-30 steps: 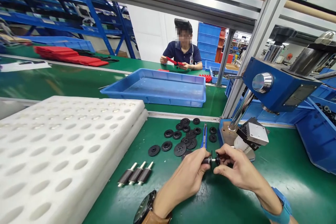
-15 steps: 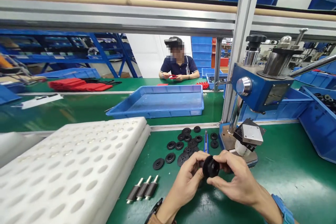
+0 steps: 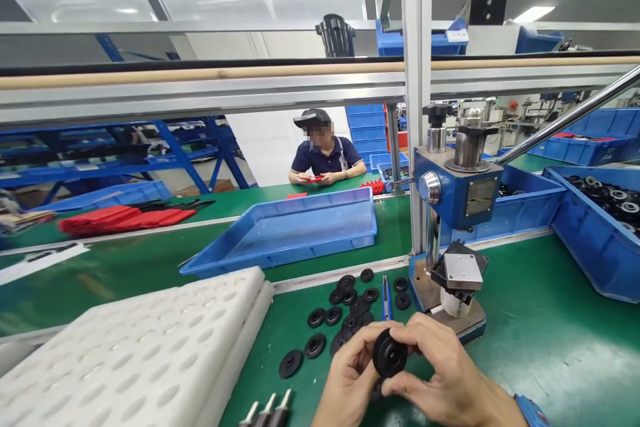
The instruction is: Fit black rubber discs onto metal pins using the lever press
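A black round flanged wheel (image 3: 390, 353) with a stepped hub is held up between my two hands, its face turned towards me. My left hand (image 3: 353, 368) pinches its left edge, and the fingers behind it are partly hidden. On the right side, my right hand (image 3: 440, 363) grips the rim with thumb and fingers. Beyond my hands, several similar black discs (image 3: 316, 345) lie loose on the green bench, and a blue-handled tool (image 3: 387, 300) lies among them. At the lower edge are 3 dark rollers with white shafts (image 3: 279, 413), cut off by the frame.
White foam trays with round holes (image 3: 150, 347) are stacked at left. A blue hand press (image 3: 453, 193) stands right of the discs. Blue bins (image 3: 595, 247) with black parts sit far right. A shallow blue tray (image 3: 285, 233) lies beyond; a co-worker (image 3: 325, 153) sits opposite.
My view has tilted up and turned right, so the bench sits lower in the picture. The wheel's face has turned more squarely towards me; both hands still hold it.
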Tool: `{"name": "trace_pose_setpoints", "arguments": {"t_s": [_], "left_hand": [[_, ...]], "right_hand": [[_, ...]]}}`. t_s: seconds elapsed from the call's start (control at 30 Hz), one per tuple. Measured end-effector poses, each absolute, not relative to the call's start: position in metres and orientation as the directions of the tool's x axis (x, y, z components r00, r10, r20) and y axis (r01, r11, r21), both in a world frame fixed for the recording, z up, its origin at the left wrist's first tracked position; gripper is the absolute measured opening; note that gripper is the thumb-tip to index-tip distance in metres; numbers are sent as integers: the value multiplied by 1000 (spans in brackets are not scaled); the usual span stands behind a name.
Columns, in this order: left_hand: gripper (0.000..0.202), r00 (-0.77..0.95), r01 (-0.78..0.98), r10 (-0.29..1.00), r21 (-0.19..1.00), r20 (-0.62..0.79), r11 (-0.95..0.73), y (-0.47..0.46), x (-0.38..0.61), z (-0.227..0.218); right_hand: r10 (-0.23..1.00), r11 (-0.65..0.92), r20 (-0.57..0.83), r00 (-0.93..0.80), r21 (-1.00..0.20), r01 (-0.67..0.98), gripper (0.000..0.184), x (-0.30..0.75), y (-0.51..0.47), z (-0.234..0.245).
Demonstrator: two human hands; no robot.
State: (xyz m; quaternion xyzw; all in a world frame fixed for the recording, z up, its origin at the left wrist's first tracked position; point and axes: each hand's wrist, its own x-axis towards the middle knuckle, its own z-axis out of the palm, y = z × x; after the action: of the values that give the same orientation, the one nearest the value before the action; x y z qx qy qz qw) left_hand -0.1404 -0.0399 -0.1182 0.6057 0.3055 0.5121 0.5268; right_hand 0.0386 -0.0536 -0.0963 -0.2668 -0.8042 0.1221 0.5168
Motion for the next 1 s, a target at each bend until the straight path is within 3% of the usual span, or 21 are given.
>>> {"name": "trace_pose_setpoints", "arguments": {"t_s": [0.33, 0.53, 0.73, 1.0], "left_hand": [[23, 261, -148, 915, 949, 308, -277, -39, -142, -124], [32, 237, -73, 924, 953, 302, -293, -38, -143, -127], [31, 218, -40, 914, 939, 342, -342, -40, -137, -126], [31, 159, -33, 922, 936, 352, -352, -40, -135, -131]], "right_hand": [[579, 811, 742, -338, -482, 332, 35, 39, -54, -96], [600, 799, 694, -397, -491, 348, 51, 41, -56, -91], [604, 794, 688, -402, -475, 380, 35, 40, -56, -92], [608, 790, 692, -390, -477, 386, 32, 39, -58, -95]]}}
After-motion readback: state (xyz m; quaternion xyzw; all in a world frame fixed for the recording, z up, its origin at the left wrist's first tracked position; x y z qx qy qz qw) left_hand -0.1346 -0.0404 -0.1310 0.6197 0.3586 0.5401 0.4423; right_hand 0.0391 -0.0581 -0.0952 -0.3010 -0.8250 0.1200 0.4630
